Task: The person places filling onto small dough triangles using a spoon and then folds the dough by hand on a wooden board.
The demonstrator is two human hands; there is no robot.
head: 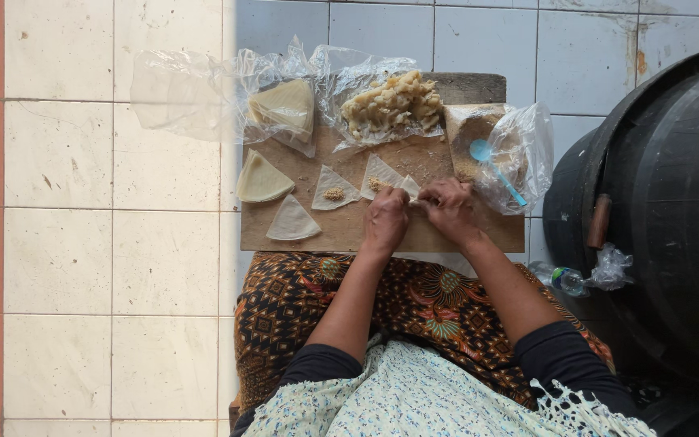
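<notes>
Left hand [385,217], right hand [448,204] pinch wrapper [384,174] (filling inside) on board [341,231].

A wooden board [341,231] carries triangular wrappers [293,221], a chopped filling pile [390,103] and plastic bags [519,146].

A matt, rough brown wooden board [341,231] carries crinkled glossy clear plastic bags [527,146] and thin, smooth pale dough triangles [291,222].
</notes>
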